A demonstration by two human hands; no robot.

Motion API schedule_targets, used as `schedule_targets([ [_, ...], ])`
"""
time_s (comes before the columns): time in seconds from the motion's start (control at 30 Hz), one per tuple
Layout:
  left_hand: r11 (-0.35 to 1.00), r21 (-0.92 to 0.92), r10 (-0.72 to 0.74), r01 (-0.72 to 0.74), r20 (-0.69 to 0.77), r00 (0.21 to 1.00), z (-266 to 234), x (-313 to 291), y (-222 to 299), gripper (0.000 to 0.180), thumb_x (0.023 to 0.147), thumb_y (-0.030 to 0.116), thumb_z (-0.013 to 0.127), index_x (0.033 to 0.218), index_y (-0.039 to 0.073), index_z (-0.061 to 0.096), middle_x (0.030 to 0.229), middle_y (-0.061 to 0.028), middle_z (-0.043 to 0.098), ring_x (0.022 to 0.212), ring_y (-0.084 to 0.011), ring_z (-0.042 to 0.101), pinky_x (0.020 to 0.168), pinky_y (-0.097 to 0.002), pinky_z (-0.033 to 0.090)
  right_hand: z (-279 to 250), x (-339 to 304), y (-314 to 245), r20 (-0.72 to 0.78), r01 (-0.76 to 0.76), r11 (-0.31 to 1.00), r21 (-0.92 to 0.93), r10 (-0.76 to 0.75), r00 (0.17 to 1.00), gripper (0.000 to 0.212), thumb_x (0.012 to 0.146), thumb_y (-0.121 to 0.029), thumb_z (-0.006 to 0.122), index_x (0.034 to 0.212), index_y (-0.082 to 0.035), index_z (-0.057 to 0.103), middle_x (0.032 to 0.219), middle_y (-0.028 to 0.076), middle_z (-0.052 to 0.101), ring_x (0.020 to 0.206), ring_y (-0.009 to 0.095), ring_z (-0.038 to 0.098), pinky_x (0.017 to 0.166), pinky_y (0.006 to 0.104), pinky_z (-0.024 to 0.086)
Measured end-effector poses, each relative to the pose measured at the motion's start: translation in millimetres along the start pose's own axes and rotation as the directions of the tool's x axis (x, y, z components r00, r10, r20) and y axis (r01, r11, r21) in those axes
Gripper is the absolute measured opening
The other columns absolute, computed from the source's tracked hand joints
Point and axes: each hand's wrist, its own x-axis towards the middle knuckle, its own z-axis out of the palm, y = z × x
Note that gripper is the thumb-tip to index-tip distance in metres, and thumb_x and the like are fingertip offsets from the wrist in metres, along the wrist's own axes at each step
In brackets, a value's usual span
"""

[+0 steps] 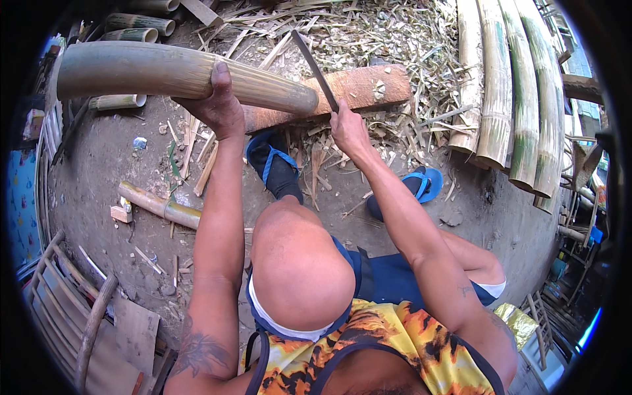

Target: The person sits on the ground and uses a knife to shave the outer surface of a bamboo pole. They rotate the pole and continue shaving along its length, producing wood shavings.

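Observation:
My left hand (220, 104) is closed round a thick bamboo pole (148, 69) from below, its thumb lying over the top. The pole's right end rests on a reddish wooden block (368, 85) on the ground. In my right hand (349, 131) is a long dark blade (315, 66), gripped near its lower end and pointing up and away to the left. The blade stands just right of the pole's end, over the block. My fingers hide its handle. A few pale chips lie on top of the block.
Bamboo shavings (421, 39) cover the ground beyond the block. Several long bamboo poles (503, 92) lie at the right. Shorter bamboo pieces (141, 23) lie at the far left. A thin bamboo length (158, 204) is beside my left forearm. A slatted wooden frame (66, 303) stands lower left.

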Motion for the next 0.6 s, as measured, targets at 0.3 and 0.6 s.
schedule_targets([
  [0.3, 0.998, -0.065, -0.025, 0.028, 0.050, 0.998, -9, 0, -6, 0.101, 0.070, 0.037, 0.078, 0.144, -0.002, 0.023, 0.129, -0.0175, 0.039, 0.118, -0.0285, 0.045, 0.107, -0.0421, 0.035, -6, -18, -10, -0.320, 0.371, 0.918, 0.141, -0.313, 0.894, 0.016, 0.096, -0.011, 0.058, 0.104, -0.004, 0.045, 0.070, 0.026, 0.062, 0.071, 0.050, 0.062, 0.057, 0.0554, 0.045],
  [0.6, 0.996, -0.088, -0.016, 0.024, 0.082, 0.997, -14, 0, -11, 0.094, 0.070, 0.038, 0.078, 0.139, -0.002, 0.030, 0.126, -0.0153, 0.043, 0.115, -0.0278, 0.047, 0.106, -0.0413, 0.036, -19, -18, -11, -0.074, 0.144, 0.981, 0.132, -0.135, 0.988, 0.019, 0.097, -0.015, 0.056, 0.109, -0.004, 0.046, 0.075, 0.029, 0.063, 0.077, 0.051, 0.063, 0.064, 0.0567, 0.046],
])
